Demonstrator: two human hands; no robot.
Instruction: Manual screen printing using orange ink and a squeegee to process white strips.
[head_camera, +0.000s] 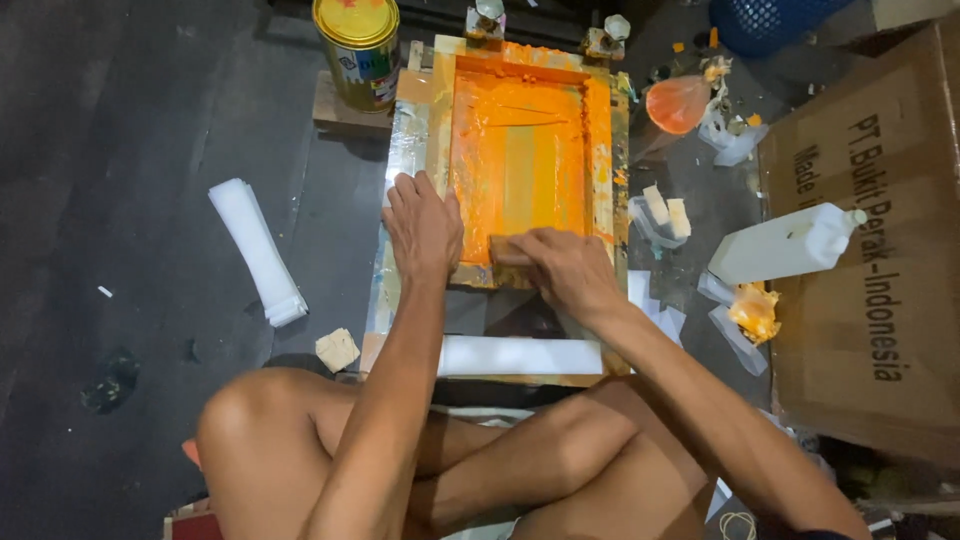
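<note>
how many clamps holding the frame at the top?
2. One clamp sits at the top left corner of the orange screen frame, the other clamp at its top right corner. Both are partly cut off.

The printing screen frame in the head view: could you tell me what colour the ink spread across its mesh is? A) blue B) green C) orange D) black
C: the mesh inside the screen frame is coated in bright orange ink, where the right hand holds a squeegee and the left hand presses the frame.

Tin (356, 50) left of frame (420, 120), jug (785, 245) right.
</note>
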